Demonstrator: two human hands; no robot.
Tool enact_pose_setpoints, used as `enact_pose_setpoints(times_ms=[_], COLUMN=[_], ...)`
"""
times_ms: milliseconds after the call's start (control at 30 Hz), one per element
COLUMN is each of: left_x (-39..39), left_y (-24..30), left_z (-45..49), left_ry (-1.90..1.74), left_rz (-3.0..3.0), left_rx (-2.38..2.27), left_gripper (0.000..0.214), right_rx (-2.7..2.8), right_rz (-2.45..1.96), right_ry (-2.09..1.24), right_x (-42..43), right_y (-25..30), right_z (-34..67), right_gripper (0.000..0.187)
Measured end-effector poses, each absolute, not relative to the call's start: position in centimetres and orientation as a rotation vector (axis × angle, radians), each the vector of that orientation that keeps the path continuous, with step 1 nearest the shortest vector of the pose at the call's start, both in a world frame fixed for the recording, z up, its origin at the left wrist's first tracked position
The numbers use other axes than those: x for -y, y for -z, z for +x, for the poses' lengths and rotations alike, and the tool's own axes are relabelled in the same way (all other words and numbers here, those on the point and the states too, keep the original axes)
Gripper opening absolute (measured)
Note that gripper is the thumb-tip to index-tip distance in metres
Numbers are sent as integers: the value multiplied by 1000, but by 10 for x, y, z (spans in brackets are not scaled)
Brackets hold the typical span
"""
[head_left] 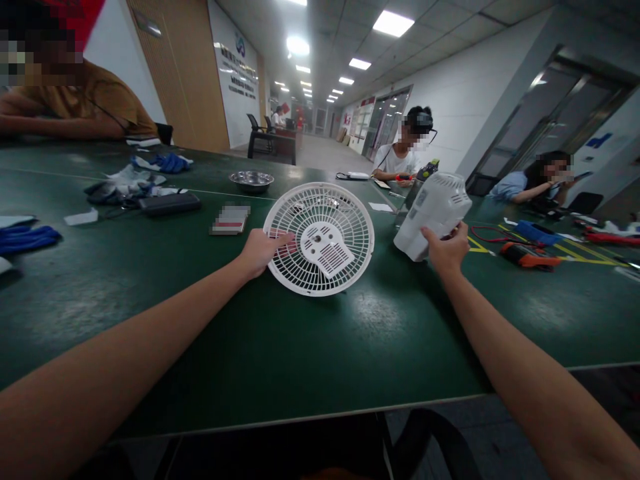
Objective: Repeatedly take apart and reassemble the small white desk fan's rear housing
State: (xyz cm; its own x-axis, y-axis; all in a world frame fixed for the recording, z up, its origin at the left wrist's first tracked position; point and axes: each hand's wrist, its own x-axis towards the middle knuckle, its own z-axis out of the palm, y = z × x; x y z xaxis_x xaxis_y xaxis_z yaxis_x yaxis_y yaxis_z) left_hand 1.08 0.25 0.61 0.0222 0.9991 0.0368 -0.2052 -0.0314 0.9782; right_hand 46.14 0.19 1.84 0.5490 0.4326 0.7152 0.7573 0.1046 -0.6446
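My left hand grips the left rim of a round white fan grille, thumb on the near face and fingers behind the bars. The grille is tilted up above the green table, its vented centre plate facing me. To its right, my right hand is closed around the lower right side of a white plastic fan housing. Slots show at the housing's upper end, and it leans to the right. Grille and housing are apart from each other.
A metal bowl stands behind the grille, and a small box lies left of it. Blue gloves and a dark case are at the left. At right lies an orange multimeter. Other people sit around the table.
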Motion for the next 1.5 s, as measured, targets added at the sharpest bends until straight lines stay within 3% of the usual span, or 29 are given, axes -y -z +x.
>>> enact_pose_setpoints(times_ms=[333,800,1033,1233,1500], left_x=[-3,-3,0,-4,-6], left_y=[-5,-6,-8,-4,-2], left_z=[9,10,12,8,7], left_ry=[-1296,-1315,-1322,-1293,-1285], left_rz=[1087,1077,1085,1120,1126], left_rx=[-1001,-996,-994,-974,-994], left_gripper=[11,9,7,10,10], right_rx=[1068,1021,1045,1077,1171], right_rz=[-1517,-1304,-1270,-1333,-1303], right_ry=[226,292,198,190,153], right_x=[-6,-9,-12,-8,-10], right_y=[-21,-31,-30,-34,-33], right_z=[475,487,499,502,503], right_gripper=[87,63,66,82,70])
